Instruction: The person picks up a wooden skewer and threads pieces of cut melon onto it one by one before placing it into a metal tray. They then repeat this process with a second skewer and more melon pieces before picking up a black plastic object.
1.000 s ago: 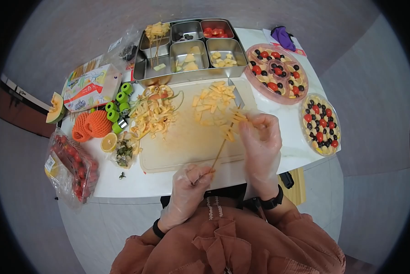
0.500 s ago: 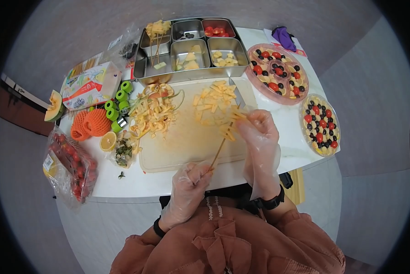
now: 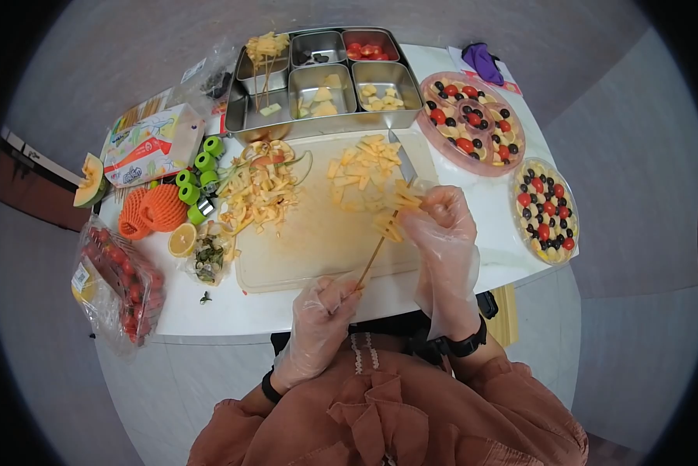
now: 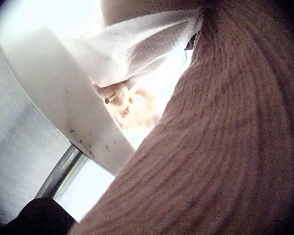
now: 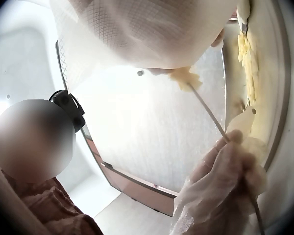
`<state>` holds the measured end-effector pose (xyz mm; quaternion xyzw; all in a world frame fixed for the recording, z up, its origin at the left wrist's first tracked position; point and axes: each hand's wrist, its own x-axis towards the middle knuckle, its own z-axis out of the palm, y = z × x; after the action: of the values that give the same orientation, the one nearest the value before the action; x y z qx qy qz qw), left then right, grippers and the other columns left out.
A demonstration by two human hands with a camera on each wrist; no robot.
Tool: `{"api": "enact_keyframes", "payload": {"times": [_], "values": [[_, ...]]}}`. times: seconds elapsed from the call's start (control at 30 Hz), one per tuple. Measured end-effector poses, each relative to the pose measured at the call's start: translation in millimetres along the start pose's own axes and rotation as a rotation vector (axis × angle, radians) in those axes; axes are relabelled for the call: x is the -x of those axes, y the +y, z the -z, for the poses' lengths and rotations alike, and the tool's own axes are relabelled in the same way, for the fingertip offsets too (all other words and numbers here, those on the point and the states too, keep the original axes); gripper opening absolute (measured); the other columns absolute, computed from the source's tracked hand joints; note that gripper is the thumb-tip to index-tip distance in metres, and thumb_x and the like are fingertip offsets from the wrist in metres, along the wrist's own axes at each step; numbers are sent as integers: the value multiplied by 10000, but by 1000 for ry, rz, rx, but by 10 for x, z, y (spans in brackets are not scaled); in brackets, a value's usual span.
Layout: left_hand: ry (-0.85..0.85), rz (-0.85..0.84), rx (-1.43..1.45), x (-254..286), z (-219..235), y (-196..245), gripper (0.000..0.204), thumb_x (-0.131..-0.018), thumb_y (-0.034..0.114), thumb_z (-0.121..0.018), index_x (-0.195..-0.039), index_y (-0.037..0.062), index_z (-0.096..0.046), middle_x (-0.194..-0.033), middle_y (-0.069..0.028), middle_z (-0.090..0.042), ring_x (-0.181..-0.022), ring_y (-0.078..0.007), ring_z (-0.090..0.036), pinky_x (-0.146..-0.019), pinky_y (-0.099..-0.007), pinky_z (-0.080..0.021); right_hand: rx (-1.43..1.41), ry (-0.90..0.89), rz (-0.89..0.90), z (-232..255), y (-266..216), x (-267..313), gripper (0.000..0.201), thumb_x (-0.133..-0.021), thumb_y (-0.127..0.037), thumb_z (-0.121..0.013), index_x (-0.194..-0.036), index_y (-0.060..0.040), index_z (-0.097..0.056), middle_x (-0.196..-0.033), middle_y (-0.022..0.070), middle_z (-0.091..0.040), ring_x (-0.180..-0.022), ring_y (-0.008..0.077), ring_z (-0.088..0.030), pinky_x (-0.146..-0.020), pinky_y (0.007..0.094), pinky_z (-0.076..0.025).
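Note:
Gloved in clear plastic, the left hand [image 3: 318, 318] grips a thin wooden skewer [image 3: 372, 260] low on its shaft, near the board's front edge. Yellow fruit pieces [image 3: 388, 226] are threaded at the skewer's upper end, and the right hand [image 3: 448, 233] pinches at them with thumb and fingers. In the right wrist view the skewer [image 5: 208, 111] runs from the fruit cluster [image 5: 185, 78] down through the left hand [image 5: 225, 171]. Cut yellow strips [image 3: 364, 165] lie on the cutting board [image 3: 318, 260] beyond the hands. The left wrist view shows mostly sleeve [image 4: 225, 127].
A steel tray [image 3: 325, 126] of fruit compartments stands at the back, with finished skewers [image 3: 268, 48] on its left. Peelings [image 3: 259, 190] lie on the board's left beside a knife-free stretch; a knife [image 3: 403, 159] lies right. Two fruit platters [image 3: 473, 167] are at right, bagged tomatoes [image 3: 123, 283] at left.
The right hand's fingers have shifted slightly on the fruit at the skewer's upper end. The left hand keeps its grip and has barely moved.

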<state>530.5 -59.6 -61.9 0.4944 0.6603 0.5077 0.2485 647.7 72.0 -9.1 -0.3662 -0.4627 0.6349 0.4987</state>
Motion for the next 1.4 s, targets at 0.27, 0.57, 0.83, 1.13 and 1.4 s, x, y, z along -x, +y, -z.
{"api": "enact_keyframes", "payload": {"times": [0.27, 0.57, 0.83, 1.13, 1.4], "values": [[33, -30, -45, 12, -10, -28, 128, -782, -38, -670, -905, -4, -686, -734, -110, -574, -655, -233, -554, -592, -333, -433, 39, 6, -12, 51, 19, 9, 289, -813, 45, -674, -984, -74, -473, -921, 3, -533, -794, 53, -529, -704, 196, -440], [-80, 32, 34, -9, 44, -27, 140, -799, -30, -634, -921, 6, -693, -765, -101, -599, -687, -200, -583, -619, -307, -451, -81, -32, -63, 97, 27, 42, 313, -803, 63, -679, -973, -95, -469, -956, 11, -574, -806, 56, -546, -708, 193, -426], [-109, 71, 148, 17, 45, -130, 135, -818, -35, -614, -929, -12, -688, -794, -75, -603, -707, -149, -582, -634, -266, -461, -106, -40, -103, 117, 36, 25, 320, -800, 77, -682, -956, -101, -467, -910, -17, -572, -753, 33, -528, -676, 182, -412], [-192, 175, 332, 2, 93, -97, 122, -853, -34, -595, -932, -32, -686, -855, -58, -596, -722, -108, -583, -633, -236, -479, -136, -117, -117, 146, -33, 16, 325, -795, 86, -683, -928, -101, -453, -873, -29, -546, -751, 32, -520, -674, 170, -407], [-199, 320, 511, 0, 95, -25, 125, -873, -28, -585, -938, -34, -692, -890, -51, -581, -739, -102, -585, -648, -229, -485, -131, -160, -120, 188, -120, 7, 309, -791, 92, -679, -944, -87, -479, -942, 20, -597, -827, 75, -579, -753, 195, -448]]}}
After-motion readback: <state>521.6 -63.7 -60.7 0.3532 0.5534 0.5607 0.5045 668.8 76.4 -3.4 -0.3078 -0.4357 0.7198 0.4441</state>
